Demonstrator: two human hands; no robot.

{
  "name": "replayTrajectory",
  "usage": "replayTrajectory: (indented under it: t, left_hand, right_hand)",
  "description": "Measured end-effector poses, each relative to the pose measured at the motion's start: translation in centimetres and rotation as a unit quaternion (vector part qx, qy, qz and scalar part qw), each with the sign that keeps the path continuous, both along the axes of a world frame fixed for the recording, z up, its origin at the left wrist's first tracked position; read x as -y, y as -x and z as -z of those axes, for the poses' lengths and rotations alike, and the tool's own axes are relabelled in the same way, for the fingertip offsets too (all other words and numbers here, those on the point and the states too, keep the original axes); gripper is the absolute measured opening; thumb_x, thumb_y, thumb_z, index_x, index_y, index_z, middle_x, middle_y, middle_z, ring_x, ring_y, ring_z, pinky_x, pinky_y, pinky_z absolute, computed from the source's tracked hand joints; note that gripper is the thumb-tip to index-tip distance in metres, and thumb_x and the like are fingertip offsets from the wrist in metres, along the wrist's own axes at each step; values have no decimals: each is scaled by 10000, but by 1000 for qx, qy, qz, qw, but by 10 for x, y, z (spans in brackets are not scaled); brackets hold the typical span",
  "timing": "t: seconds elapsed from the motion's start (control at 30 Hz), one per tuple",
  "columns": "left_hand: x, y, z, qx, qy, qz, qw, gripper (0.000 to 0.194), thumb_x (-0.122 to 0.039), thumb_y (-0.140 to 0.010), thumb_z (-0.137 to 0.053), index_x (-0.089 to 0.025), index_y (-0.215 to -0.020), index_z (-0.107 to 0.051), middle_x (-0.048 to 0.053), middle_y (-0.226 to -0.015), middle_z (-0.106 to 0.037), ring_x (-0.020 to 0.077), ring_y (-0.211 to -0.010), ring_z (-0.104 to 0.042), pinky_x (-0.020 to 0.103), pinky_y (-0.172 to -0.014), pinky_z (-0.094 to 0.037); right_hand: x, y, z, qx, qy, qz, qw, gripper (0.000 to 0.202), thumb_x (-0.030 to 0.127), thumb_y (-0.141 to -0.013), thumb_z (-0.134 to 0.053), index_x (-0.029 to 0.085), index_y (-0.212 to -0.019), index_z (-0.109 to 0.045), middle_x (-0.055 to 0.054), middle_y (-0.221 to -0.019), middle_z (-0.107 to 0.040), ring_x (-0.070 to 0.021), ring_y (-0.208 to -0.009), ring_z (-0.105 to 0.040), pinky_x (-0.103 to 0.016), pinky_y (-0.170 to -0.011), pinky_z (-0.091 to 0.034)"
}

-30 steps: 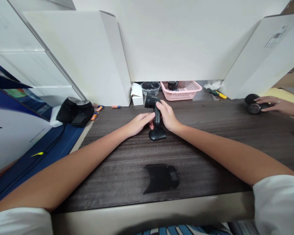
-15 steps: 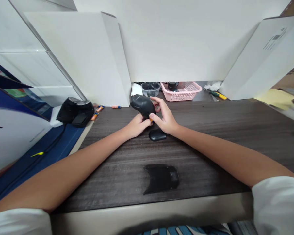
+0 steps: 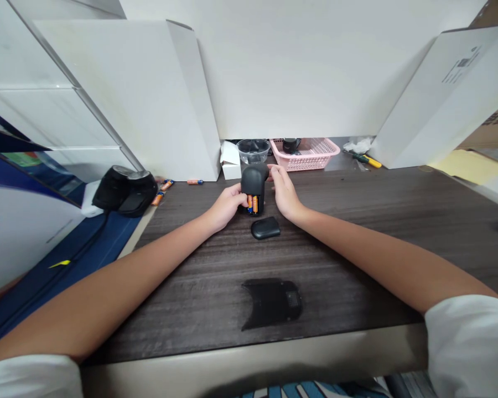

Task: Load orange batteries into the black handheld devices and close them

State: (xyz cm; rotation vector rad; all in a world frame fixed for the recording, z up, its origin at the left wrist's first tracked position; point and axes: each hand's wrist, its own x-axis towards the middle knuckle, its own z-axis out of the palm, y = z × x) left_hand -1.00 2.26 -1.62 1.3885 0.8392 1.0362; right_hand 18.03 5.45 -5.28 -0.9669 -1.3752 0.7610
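Turned the device (image 3: 253,178) upright from its leftward slant half a second ago, bringing two batteries (image 3: 255,204) into clear view; shifted the right hand (image 3: 285,196) from low on the front to the upper right edge. Left the panel (image 3: 269,304) in place. Shows smooth black plastic with a rounded head above an open bay, and orange-and-blue cylinders side by side within. Keeps the left hand's (image 3: 228,205) grip clamped on the device, thumb beside the batteries. Bends the right fingers loosely at the other side; cannot tell whether that grip closes on anything. Holds the device at the middle of the dark, wood-grained desk (image 3: 357,199), just behind a rounded black cap (image 3: 265,228) and in front of a clear tub (image 3: 245,157), near a pink lattice basket (image 3: 302,163).
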Motion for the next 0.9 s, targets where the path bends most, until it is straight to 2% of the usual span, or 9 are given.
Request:
replayTrajectory:
  t: [0.13,0.23,0.3,0.4,0.47,0.6,0.77,0.9]
  left_hand:
    - [-2,9,-8,68,65,30,995,319,-198,-595,-600,-153,-896,-696,50,-745,-712,236,-730,-698,342,-736,-560]
    - [-6,17,-13,106,112,69,986,308,-321,-690,-574,-138,-892,-716,83,-684,-668,246,-676,-656,388,-742,-586]
    - [-7,20,-15,120,126,91,981,330,-420,-784,-527,-148,-820,-709,91,-648,-629,238,-646,-624,405,-768,-603]
    - [-6,19,-16,111,124,87,982,549,-607,-935,-413,-174,-730,-682,82,-590,-583,213,-593,-588,374,-736,-605]
    - [-6,17,-15,95,121,77,985,656,-688,-992,-368,-182,-706,-673,62,-536,-553,187,-541,-554,336,-690,-592]
    - [-9,16,-13,97,141,78,982,687,-687,-1059,-357,-191,-686,-650,22,-470,-494,149,-474,-499,284,-641,-564]
    - [-12,16,-10,108,149,100,978,678,-710,-1070,-365,-208,-695,-623,-1,-466,-473,145,-474,-484,291,-672,-571]
    - [-13,16,-9,100,149,101,979,688,-710,-1074,-339,-216,-670,-595,2,-464,-469,144,-475,-472,289,-674,-568]
  right_hand:
    - [-1,0,0,6,5,-14,1000,522,694,-1079,-408,268,-1281,-633,-87,-1310,-713,-236,-1251,-643,-467,-1133,-513]
    - [5,1,-5,17,4,-48,999,543,708,-1084,-402,269,-1308,-630,-82,-1292,-724,-236,-1231,-662,-472,-1142,-518]
    - [12,2,-10,37,-7,-77,996,541,697,-1090,-418,271,-1359,-614,-82,-1373,-709,-246,-1302,-648,-486,-1194,-491]
    - [23,3,-16,86,-49,-119,988,539,646,-1098,-466,291,-1497,-535,-80,-1554,-630,-271,-1433,-591,-514,-1265,-438]
    - [28,4,-19,114,-73,-140,981,581,608,-1084,-531,304,-1574,-462,-86,-1594,-604,-293,-1431,-599,-534,-1237,-474]
    - [31,6,-18,150,-96,-142,974,727,519,-1001,-707,290,-1619,-398,-122,-1538,-637,-329,-1335,-654,-548,-1076,-583]
    - [29,6,-15,150,-99,-124,976,637,488,-1015,-690,299,-1569,-439,-112,-1399,-699,-312,-1240,-685,-524,-982,-624]
    - [30,6,-16,149,-103,-131,975,625,495,-1024,-675,306,-1568,-432,-111,-1421,-684,-310,-1232,-687,-511,-960,-629]
